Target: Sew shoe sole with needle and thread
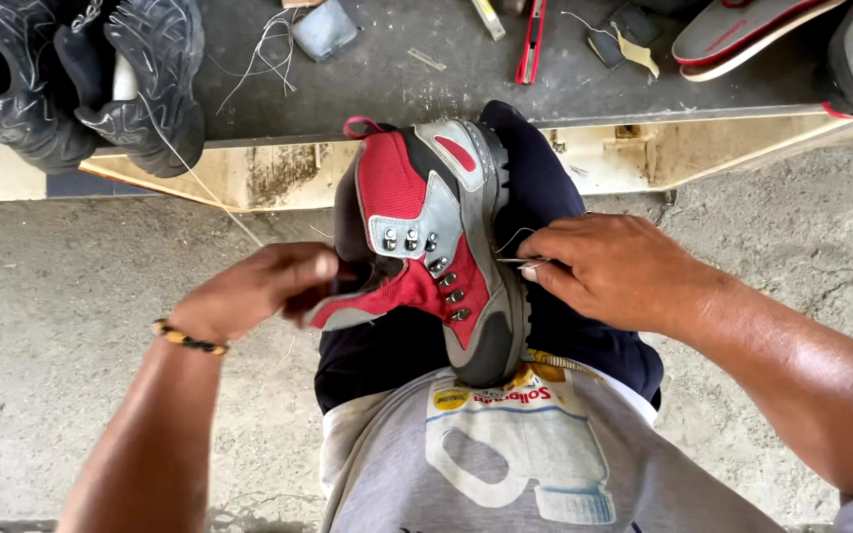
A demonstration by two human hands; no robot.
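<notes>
Red mesh and grey boot [436, 247], lace hooks of metal, thick dark rubber sole, lying sideways on the lap. Left hand [264, 288] curled shut at the boot's open collar, fingers tucked inside (exact hold hidden). Right hand [612, 268] against the sole edge, fingertips pinched on a thin needle [517, 262] with pale thread. Beyond the boot, a scuffed low workbench [397, 79]; black shoes [91, 74] far left of the boot.

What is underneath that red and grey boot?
The red and grey boot rests on the person's knee in dark trousers, above a concrete floor. The boot's sole and the lap directly beneath are hidden.
</notes>
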